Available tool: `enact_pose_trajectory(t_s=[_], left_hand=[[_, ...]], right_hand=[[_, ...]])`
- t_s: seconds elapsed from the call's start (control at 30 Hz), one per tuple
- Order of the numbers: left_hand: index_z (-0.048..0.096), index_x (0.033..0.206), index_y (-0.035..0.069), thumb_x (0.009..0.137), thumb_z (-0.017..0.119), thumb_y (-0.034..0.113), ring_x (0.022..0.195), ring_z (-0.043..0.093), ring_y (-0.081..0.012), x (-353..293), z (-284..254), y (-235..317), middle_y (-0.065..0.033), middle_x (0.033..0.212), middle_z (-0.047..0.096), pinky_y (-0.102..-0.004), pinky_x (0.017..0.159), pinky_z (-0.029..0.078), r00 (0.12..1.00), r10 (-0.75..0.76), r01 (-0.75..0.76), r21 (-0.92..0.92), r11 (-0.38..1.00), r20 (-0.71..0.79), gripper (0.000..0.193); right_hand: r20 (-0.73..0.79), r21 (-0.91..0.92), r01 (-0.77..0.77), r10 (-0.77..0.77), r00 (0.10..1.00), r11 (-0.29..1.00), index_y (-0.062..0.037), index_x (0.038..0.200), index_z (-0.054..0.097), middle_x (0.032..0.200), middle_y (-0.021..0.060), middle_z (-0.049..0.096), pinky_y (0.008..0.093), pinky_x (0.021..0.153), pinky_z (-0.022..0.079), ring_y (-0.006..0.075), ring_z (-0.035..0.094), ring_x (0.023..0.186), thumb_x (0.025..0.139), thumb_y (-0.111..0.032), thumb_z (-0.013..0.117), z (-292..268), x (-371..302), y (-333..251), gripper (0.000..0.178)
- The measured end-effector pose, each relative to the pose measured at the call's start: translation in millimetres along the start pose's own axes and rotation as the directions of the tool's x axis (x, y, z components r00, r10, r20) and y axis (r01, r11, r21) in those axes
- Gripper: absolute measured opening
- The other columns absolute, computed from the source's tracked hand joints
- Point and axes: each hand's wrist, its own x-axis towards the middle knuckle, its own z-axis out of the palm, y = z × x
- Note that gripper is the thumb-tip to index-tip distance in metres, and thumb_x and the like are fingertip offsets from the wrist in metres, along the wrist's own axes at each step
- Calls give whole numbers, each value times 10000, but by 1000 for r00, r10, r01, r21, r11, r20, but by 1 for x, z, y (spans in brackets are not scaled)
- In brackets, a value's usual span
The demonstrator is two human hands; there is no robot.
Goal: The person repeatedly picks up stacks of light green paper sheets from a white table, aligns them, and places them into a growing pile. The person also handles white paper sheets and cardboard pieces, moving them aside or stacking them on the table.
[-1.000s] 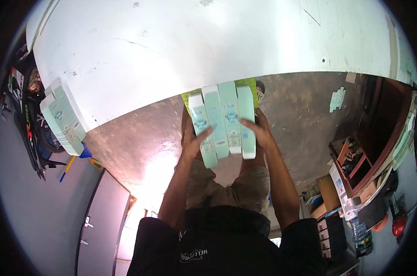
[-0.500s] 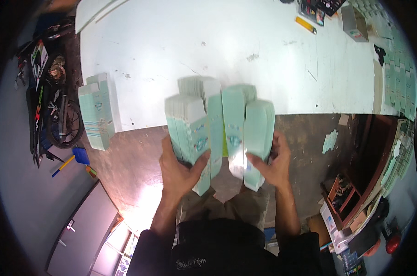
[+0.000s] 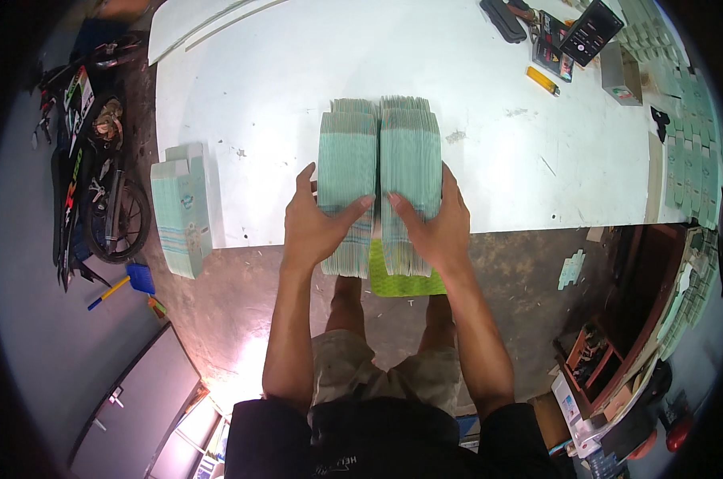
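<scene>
Containers: 2 thick bundles of flattened mint-green card cartons, packed on edge: left bundle [image 3: 348, 160], right bundle [image 3: 411, 160]. Small grey-white rectangular box [image 3: 621, 76] at upper right; cannot tell its contents. Dark-brown wooden cabinet [image 3: 629, 295] to the right; items in its compartment too dark to identify.

Hands: left hand [image 3: 307, 230] spread to bundle width, gripping left bundle, thumb on top, fingers down outer side. Right hand [image 3: 443, 230] mirrors this on right bundle. Bundles lie side by side between the hands, narrow gap separating them.

Edges: bundles' near ends overlap the white surface [image 3: 249, 96]'s near edge in view, above a lime-green textured mat [image 3: 409, 286]; contact with surface unclear. Pale-green carton stack [image 3: 170, 219] at left corner, well apart from left hand. White expanse runs beyond the bundles.
</scene>
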Motion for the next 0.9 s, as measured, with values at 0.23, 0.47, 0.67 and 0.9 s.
enact_pose_trajectory(t_s=[0.23,0.47,0.67,0.9], left_hand=[[587,1364,-60,803,919,319,1050,764,-352,5,11,-1,-243,1132,761,-439,919,596,993,115,-115,40,993,-7,754],[589,1347,-64,804,915,327,1013,771,-373,5,17,-2,-255,1121,758,-439,891,603,988,148,-147,25,989,-50,745],[580,1347,-71,805,917,338,1003,774,-374,9,16,-4,-266,1103,757,-440,883,607,990,141,-140,64,988,-15,758],[555,1375,-59,784,938,330,1068,762,-332,2,21,1,-243,1187,748,-432,926,608,1000,27,-27,-54,998,12,806]], right_hand=[[60,124,-82,75,995,989,33,1470,504,1271,273,683,461,982,564,389,703,1160,836,-255,892,-1,0,-5,797],[40,113,-72,68,997,991,77,1415,562,1159,204,759,383,919,594,244,733,1087,809,-148,920,-5,-1,-7,739],[80,60,-41,36,996,997,69,1434,546,1233,211,732,391,931,592,263,723,1116,809,-170,926,-9,-1,0,770],[174,465,-237,174,969,853,52,1542,462,1410,287,609,433,1049,522,335,630,1281,1012,-168,704,-2,-7,10,623]])
